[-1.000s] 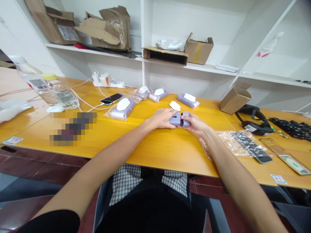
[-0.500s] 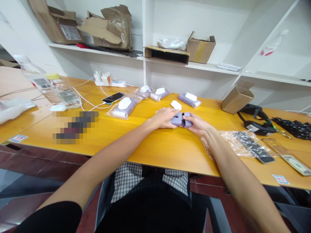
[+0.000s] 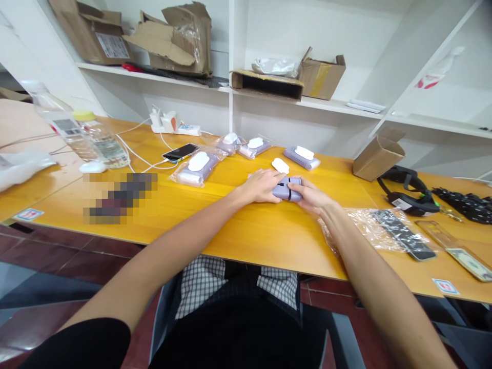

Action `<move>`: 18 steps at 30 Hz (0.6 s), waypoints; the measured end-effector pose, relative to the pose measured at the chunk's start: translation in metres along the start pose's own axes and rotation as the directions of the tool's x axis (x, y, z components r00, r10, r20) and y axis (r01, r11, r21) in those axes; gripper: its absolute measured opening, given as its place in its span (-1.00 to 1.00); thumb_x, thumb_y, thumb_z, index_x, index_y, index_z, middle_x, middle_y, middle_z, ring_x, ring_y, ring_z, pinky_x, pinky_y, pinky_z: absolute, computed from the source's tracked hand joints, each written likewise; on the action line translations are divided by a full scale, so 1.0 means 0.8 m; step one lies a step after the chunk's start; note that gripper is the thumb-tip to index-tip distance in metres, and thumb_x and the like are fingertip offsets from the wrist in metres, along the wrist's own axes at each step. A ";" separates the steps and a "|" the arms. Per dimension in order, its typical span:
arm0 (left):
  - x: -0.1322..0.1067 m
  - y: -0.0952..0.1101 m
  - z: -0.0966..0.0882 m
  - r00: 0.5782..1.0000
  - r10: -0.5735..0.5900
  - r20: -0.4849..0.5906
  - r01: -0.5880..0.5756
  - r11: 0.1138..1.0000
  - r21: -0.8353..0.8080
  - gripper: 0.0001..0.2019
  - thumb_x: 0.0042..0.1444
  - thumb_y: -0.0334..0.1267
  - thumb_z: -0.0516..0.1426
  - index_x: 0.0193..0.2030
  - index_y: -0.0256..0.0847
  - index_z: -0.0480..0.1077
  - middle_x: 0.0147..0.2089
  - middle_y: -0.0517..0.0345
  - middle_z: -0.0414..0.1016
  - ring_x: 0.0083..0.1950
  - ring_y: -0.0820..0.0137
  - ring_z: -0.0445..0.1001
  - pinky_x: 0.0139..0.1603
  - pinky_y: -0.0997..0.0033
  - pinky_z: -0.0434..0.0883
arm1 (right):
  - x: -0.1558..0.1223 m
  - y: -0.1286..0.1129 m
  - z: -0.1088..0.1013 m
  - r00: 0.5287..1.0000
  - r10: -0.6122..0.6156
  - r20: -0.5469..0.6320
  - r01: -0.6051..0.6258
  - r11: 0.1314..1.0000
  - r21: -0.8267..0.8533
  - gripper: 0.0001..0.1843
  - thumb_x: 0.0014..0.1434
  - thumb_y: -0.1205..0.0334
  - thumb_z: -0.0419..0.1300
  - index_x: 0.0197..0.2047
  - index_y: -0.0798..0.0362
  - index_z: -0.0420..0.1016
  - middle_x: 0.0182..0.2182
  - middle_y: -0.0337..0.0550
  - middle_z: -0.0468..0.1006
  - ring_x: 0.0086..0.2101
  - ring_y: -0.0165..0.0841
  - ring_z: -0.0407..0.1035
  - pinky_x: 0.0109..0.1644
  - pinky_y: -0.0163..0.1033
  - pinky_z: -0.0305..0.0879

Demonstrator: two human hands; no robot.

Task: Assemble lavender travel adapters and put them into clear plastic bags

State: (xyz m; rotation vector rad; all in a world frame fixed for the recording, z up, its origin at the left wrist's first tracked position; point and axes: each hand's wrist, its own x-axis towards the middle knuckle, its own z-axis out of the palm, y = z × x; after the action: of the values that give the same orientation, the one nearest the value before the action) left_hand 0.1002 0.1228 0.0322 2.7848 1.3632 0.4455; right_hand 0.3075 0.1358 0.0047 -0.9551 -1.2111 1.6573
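Note:
A small lilac device point(image 3: 286, 189) with a dark slot rests on the orange table point(image 3: 246, 230), held from both sides. My left hand point(image 3: 261, 187) curls over its left end and my right hand point(image 3: 313, 197) grips its right end. A white oval pad point(image 3: 280, 165) lies just behind them. Further back lies another lilac device point(image 3: 302, 158) with a white pad on top. Three bagged lilac devices point(image 3: 196, 169) point(image 3: 229, 142) point(image 3: 252, 147) lie to the left.
A phone on a cable point(image 3: 179, 152), a power strip point(image 3: 172, 125) and water bottles point(image 3: 77, 136) lie at the left. A cardboard box point(image 3: 378, 154), black headset point(image 3: 407, 192), plastic bag with a remote point(image 3: 388, 230) and a banknote point(image 3: 467, 259) are at the right. Shelves point(image 3: 230, 92) hold torn boxes.
Both hands stay closed on the lilac device, which has turned slightly. The view has drifted a little; nothing else on the table has moved.

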 end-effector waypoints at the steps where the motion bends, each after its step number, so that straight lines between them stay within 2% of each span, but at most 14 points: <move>1: 0.000 0.000 -0.001 1.000 -0.006 -0.004 0.006 1.000 -0.001 -0.27 0.08 -0.04 0.31 0.39 -0.11 0.30 0.33 -0.10 0.49 0.23 -0.10 0.52 0.13 0.00 0.44 | 0.000 0.000 0.001 1.000 -0.006 -0.004 0.006 1.000 0.010 -0.62 0.02 0.26 0.51 -0.18 -0.05 0.43 -0.22 -0.22 0.56 -0.18 -0.29 0.49 -0.12 -0.16 0.53; 6: -0.001 0.000 -0.003 1.000 -0.015 -0.008 0.015 1.000 -0.006 -0.27 0.08 -0.01 0.31 0.38 -0.11 0.31 0.29 -0.10 0.52 0.19 -0.08 0.54 0.12 0.03 0.45 | 0.000 0.005 0.006 0.998 -0.056 -0.028 0.056 0.998 0.016 -0.59 0.01 0.15 0.55 -0.18 -0.06 0.43 -0.22 -0.25 0.55 -0.17 -0.30 0.47 -0.11 -0.18 0.51; 11: -0.002 0.005 0.004 1.000 0.026 -0.001 -0.026 1.000 -0.017 -0.23 0.09 -0.05 0.32 0.44 -0.05 0.26 0.35 -0.06 0.48 0.27 -0.08 0.49 0.22 -0.03 0.42 | 0.001 0.008 0.006 0.997 -0.082 -0.003 0.082 0.996 -0.027 -0.55 -0.03 0.04 0.58 -0.18 -0.07 0.48 -0.22 -0.27 0.57 -0.16 -0.32 0.46 -0.08 -0.23 0.50; 14: -0.001 0.006 0.006 1.000 0.013 -0.013 -0.014 0.999 -0.033 -0.20 0.08 -0.04 0.33 0.46 -0.05 0.26 0.35 -0.07 0.49 0.26 -0.07 0.51 0.21 -0.03 0.43 | 0.001 0.008 0.004 0.996 -0.089 0.010 0.089 0.995 -0.045 -0.52 -0.03 -0.03 0.58 -0.17 -0.08 0.47 -0.21 -0.26 0.57 -0.14 -0.30 0.47 -0.05 -0.19 0.52; 16: 0.000 0.001 0.006 1.000 -0.005 -0.018 0.003 0.998 -0.058 -0.18 0.06 -0.01 0.34 0.47 -0.09 0.27 0.32 -0.10 0.51 0.22 -0.06 0.54 0.17 0.01 0.45 | -0.001 0.007 0.003 0.995 -0.092 0.040 0.095 0.993 -0.065 -0.47 -0.04 -0.01 0.58 -0.09 -0.11 0.46 -0.14 -0.24 0.57 -0.08 -0.24 0.49 0.00 -0.10 0.54; 18: 0.001 -0.010 0.003 1.000 -0.001 -0.024 -0.002 0.993 -0.114 -0.16 0.05 0.03 0.34 0.47 -0.12 0.29 0.31 -0.11 0.53 0.20 -0.03 0.55 0.14 0.06 0.47 | -0.002 0.003 0.000 0.989 -0.113 0.095 0.124 0.985 -0.118 -0.32 -0.09 0.08 0.60 0.06 -0.18 0.43 -0.03 -0.21 0.56 0.01 -0.16 0.49 0.08 0.01 0.55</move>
State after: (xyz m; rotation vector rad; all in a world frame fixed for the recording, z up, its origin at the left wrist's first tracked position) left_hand 0.0955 0.1288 0.0293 2.6970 1.2976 0.5409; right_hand 0.3073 0.1334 0.0023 -0.8750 -1.4168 1.5588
